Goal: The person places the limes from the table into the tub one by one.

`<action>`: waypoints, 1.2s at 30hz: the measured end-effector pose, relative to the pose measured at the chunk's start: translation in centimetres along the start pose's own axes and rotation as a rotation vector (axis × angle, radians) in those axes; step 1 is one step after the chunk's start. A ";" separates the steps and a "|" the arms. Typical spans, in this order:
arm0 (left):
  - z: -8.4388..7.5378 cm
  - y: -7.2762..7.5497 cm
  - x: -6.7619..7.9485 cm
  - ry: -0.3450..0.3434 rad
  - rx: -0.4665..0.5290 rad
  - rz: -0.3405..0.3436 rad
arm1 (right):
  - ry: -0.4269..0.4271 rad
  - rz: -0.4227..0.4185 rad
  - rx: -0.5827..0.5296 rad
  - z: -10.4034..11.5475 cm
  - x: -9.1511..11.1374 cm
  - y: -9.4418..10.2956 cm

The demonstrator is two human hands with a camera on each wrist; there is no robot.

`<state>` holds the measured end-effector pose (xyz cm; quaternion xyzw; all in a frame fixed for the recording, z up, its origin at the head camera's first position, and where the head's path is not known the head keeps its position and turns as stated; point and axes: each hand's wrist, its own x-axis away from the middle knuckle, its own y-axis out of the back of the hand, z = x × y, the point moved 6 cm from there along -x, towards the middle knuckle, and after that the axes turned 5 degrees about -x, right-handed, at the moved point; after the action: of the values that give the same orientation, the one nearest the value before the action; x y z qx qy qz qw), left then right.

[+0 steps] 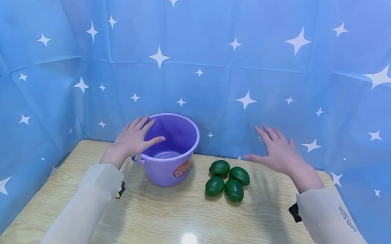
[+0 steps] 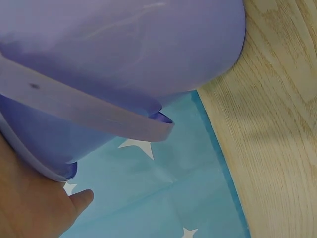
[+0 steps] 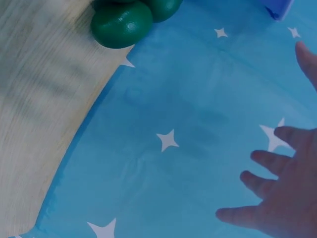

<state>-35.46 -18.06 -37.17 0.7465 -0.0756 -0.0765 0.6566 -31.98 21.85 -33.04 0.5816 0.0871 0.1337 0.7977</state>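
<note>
Currently, four green fruits (image 1: 233, 187) lie left and near of your empty, splayed right hand (image 1: 280, 154), the closer; your left hand (image 1: 135, 138), fingers extended, adjoins the bucket's (image 1: 162, 172) left rim.

Off-white sleeves (image 1: 340, 243), black wrist gear (image 1: 295, 212)

Table (image 1: 150, 227) (pale wood grain): purple bucket (image 1: 160, 172), four green oval fruits (image 1: 234, 190) clustered nearby.
</note>
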 end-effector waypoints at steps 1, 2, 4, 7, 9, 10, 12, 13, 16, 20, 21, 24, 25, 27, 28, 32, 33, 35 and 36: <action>0.0 0.0 0.0 0.000 0.003 0.000 | -0.002 0.001 -0.001 -0.1 0.0 -0.2; -0.1 0.0 0.0 0.001 0.003 -0.001 | -0.003 0.003 -0.003 -0.2 0.1 -0.4; -0.2 0.0 0.1 0.001 0.001 -0.006 | -0.005 0.002 -0.008 -0.4 0.2 -0.7; -0.4 0.1 0.3 0.001 0.003 -0.016 | -0.003 0.002 -0.017 -0.6 0.3 -1.2; -0.4 0.1 0.4 0.001 0.008 -0.021 | 0.003 0.003 -0.023 -0.7 0.3 -1.6; -0.5 0.1 0.5 0.001 0.012 -0.023 | 0.006 0.008 -0.023 -0.7 0.4 -1.7; -0.6 -0.1 0.5 -0.002 0.015 -0.026 | 0.006 0.019 -0.029 -0.9 0.4 -2.1; -0.6 -0.1 0.4 -0.004 0.017 -0.026 | 0.003 0.024 -0.031 -1.0 0.5 -2.3; -0.8 -0.3 0.4 -0.005 0.023 -0.029 | 0.006 0.026 -0.036 -1.1 0.6 -2.8; -0.8 -0.3 0.5 0.001 0.021 -0.031 | 0.023 0.015 -0.036 -1.1 0.6 -3.8; -0.8 -0.3 0.6 0.002 0.016 -0.031 | 0.032 0.010 -0.036 -1.1 0.6 -4.0; -0.8 -0.4 0.7 0.005 0.009 -0.025 | 0.049 0.005 -0.042 -1.1 0.7 -4.9; -0.7 -0.4 0.7 0.007 0.008 -0.024 | 0.055 0.004 -0.045 -1.1 0.7 -5.1; -0.7 -0.5 0.6 0.011 0.004 -0.025 | 0.063 0.003 -0.053 -1.0 0.9 -5.6; -0.6 -0.5 0.6 0.012 0.002 -0.025 | 0.063 0.005 -0.057 -0.9 1.0 -5.8; -0.5 -0.6 0.5 0.018 -0.001 -0.026 | 0.076 0.005 -0.068 -0.8 1.2 -6.4; -0.5 -0.6 0.5 0.020 -0.003 -0.025 | 0.081 0.003 -0.069 -0.7 1.3 -6.6; -0.5 -0.5 0.5 0.023 0.003 -0.027 | 0.089 -0.001 -0.075 -0.6 1.3 -6.9; -0.6 -0.5 0.5 0.024 0.005 -0.028 | 0.091 -0.001 -0.077 -0.6 1.3 -7.0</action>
<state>-34.87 -17.55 -37.62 0.7498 -0.0573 -0.0767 0.6547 -30.11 20.81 -39.89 0.5438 0.1183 0.1630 0.8147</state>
